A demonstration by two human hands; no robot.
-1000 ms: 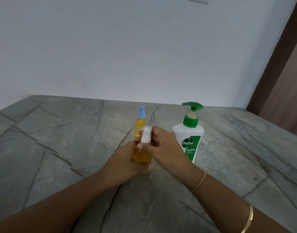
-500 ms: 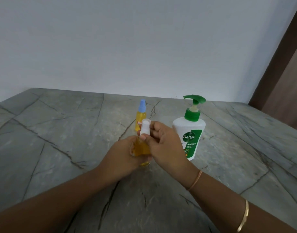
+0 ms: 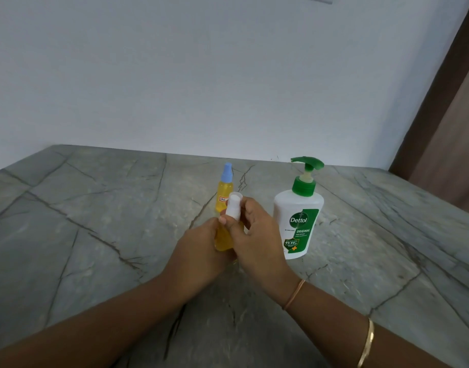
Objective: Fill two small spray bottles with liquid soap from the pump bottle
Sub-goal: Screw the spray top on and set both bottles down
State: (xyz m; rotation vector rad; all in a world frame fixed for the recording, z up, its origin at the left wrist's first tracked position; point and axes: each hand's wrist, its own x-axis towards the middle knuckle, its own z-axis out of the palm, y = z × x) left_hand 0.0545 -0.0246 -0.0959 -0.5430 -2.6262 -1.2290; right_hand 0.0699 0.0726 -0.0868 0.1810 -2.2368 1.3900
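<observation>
Both hands meet over the middle of the grey, dark-veined counter (image 3: 95,221), working on one small spray bottle (image 3: 224,239). The left hand (image 3: 199,248) is curled round its body from the left. What shows between the fingers is clear plastic full of bright yellow liquid. The right hand (image 3: 257,235) comes in from the other side and pinches the bottle's white top (image 3: 233,205) between thumb and fingertips. That top is a slim, rounded cylinder standing nearly straight up above both hands, leaning a touch to the right. The bottle's base is hidden behind the hands, so I cannot tell whether it rests on the counter or is held just above it.

Right behind it stands the second spray bottle (image 3: 224,192), upright and touched by nobody. It has the same yellow fill up to the shoulder, a pale blue pointed cap and a small white label with red marks. The white top overlaps its lower right side from where I look.

The pump bottle (image 3: 297,227) stands upright just to the right of the right hand. It has a white body, a green collar and a green pump head with the spout pointing left. Its green label reads Dettol Original.

The right wrist wears a thin thread (image 3: 294,293), and further up the arm is a gold bangle (image 3: 367,343). A plain pale wall (image 3: 201,75) rises behind the counter.
</observation>
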